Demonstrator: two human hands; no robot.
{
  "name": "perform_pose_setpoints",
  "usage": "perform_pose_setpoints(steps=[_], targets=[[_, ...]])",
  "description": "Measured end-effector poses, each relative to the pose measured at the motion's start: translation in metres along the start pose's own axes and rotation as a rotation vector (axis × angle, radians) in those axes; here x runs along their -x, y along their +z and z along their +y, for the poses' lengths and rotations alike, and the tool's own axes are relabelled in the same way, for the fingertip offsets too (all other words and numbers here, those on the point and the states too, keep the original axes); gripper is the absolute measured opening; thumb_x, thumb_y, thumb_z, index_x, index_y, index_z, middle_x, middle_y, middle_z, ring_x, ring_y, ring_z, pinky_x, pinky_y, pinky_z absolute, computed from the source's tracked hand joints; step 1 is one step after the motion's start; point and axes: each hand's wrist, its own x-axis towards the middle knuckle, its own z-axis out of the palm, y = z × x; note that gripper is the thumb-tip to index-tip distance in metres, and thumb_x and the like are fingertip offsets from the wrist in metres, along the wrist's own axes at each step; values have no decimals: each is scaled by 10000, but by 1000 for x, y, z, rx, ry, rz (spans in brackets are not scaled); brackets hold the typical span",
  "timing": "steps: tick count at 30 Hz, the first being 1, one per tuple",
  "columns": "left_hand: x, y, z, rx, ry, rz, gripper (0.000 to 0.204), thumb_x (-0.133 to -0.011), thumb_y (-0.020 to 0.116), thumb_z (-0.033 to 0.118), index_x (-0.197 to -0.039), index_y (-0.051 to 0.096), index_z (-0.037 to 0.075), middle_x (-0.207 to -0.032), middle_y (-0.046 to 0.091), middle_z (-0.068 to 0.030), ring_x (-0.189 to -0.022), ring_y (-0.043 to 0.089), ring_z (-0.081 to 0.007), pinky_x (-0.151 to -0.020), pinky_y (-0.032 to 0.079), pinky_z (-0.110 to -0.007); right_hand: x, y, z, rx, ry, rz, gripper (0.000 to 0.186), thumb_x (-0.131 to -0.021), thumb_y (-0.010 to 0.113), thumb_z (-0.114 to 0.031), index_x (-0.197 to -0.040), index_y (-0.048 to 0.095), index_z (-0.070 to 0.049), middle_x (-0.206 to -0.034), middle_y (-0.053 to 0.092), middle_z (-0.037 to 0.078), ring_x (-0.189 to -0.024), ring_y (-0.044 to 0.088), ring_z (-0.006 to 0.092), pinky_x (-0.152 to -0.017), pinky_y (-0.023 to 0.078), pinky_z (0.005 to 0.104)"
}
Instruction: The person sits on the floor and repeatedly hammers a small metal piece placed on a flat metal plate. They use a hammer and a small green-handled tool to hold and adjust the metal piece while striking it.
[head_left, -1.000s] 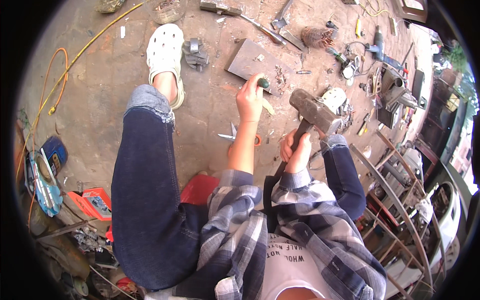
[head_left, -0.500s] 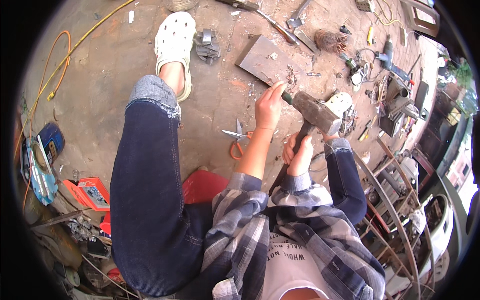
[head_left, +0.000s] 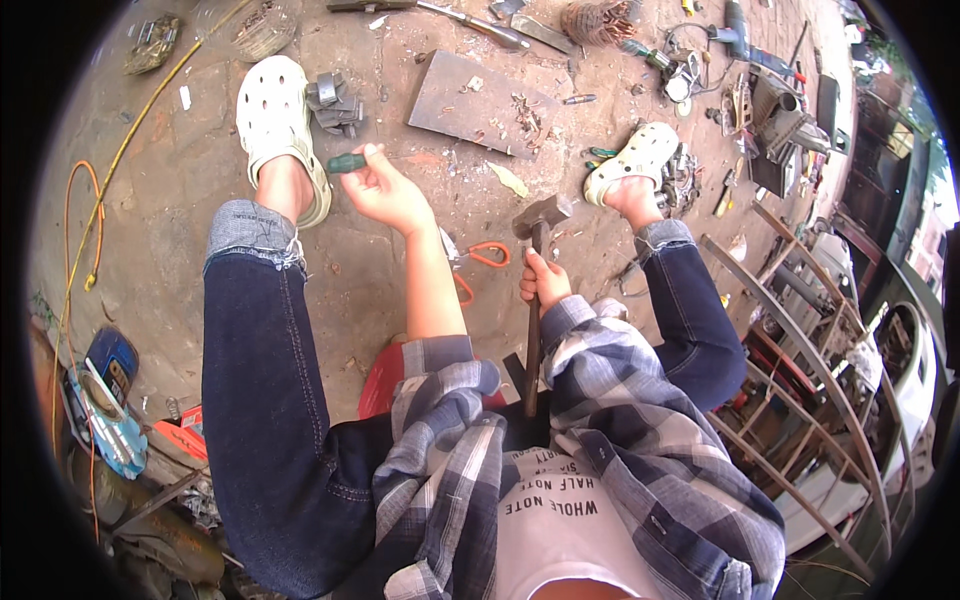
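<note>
My left hand (head_left: 388, 194) grips a short green cylindrical piece (head_left: 345, 162) between thumb and fingers, just right of the white left clog (head_left: 270, 110). My right hand (head_left: 545, 282) is closed on the dark handle of a heavy hammer (head_left: 542, 214), its steel head upward. A flat metal plate (head_left: 475, 98) with small debris lies beyond my hands. Orange-handled scissors (head_left: 488, 250) lie behind my left forearm, partly hidden. The white right clog (head_left: 640, 155) is beyond the hammer.
A drill (head_left: 737, 30), scattered tools and metal parts lie along the upper and right floor. A metal frame (head_left: 760, 395) stands at the right. A blue plastic container (head_left: 110, 355), a red box (head_left: 182, 432) and yellow and orange cords (head_left: 145, 115) are at the left.
My left hand has moved leftward, away from the hammer, with the green piece. The hammer is lower and more upright in my right hand. The view has shifted.
</note>
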Motion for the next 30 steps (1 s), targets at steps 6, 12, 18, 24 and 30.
perform_pose_setpoints(steps=[6,12,18,24,30], targets=[[25,-28,-42,-236,-53,49,176,-948,491,129,-972,437,-37,-876,548,-125,-762,553,-218,-714,450,-347,-26,-17,4,10,181,-80,205,-908,588,-223,-827,513,-50,-645,444,0,-490,390,96,-440,312,271],[72,-43,-60,-539,-160,-61,251,-899,559,171,-945,520,-73,-799,573,-180,-700,536,-300,-682,427,-409,-28,-16,-8,138,198,-151,245,-913,576,-230,-764,488,-56,-594,422,-5,-457,386,99,-423,306,268],[84,-59,-75,-536,-169,-136,255,-901,562,180,-945,515,-67,-790,579,-166,-694,542,-293,-678,434,-399,-27,-15,-12,176,174,-189,262,-927,550,-221,-744,457,-58,-581,411,-7,-459,389,101,-423,307,278],[110,-84,-86,-673,-228,-258,218,-891,579,189,-929,534,-21,-756,592,-147,-655,554,-284,-643,445,-397,-25,-12,-15,175,160,-188,270,-936,535,-225,-736,451,-65,-585,414,-8,-458,392,102,-422,309,275],[123,-71,-73,-729,-289,-308,176,-847,643,165,-858,575,2,-750,626,-126,-642,586,-229,-631,461,-372,-28,-15,-12,215,168,-188,260,-936,530,-217,-737,450,-70,-585,416,-10,-452,393,101,-415,305,274]])
